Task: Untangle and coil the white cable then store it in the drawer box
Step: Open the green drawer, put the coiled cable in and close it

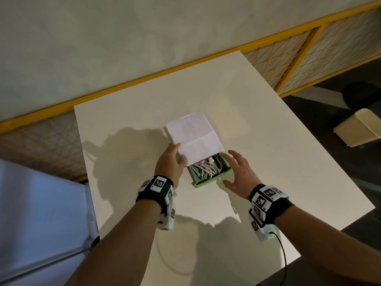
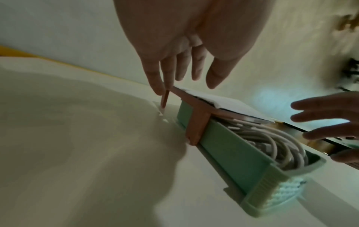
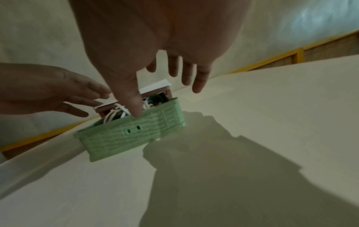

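1. Head view: a smooth, matte white desk (image 1: pixel 257 124) carried a small drawer box (image 1: pixel 193 135) with a flat pale top creased into rectangles. Its mint-green plastic drawer (image 1: pixel 208 180) stood pulled out toward the person, and the white cable (image 1: pixel 207 169) lay inside it in loose, rounded loops. The left hand (image 1: pixel 170 162) rested against the box's near-left corner, fingers straight. The right hand (image 1: pixel 240 172) was just beside the drawer's right side, fingers spread apart and holding nothing.

2. Left wrist view: the box frame (image 2: pixel 198 122) looked reddish-brown under the white top sheet. The drawer's side wall (image 2: pixel 239 155) was smooth green, its front ribbed. The cable (image 2: pixel 272 141) curved in thick, glossy strands within. The left fingers (image 2: pixel 155 79) hung straight, the tips touching the frame's corner.

3. Right wrist view: the drawer front (image 3: pixel 132 133) bore a raised brick-like relief with two small slots. The right thumb (image 3: pixel 134 101) touched its top rim; the other fingers (image 3: pixel 200 79) were splayed and relaxed.
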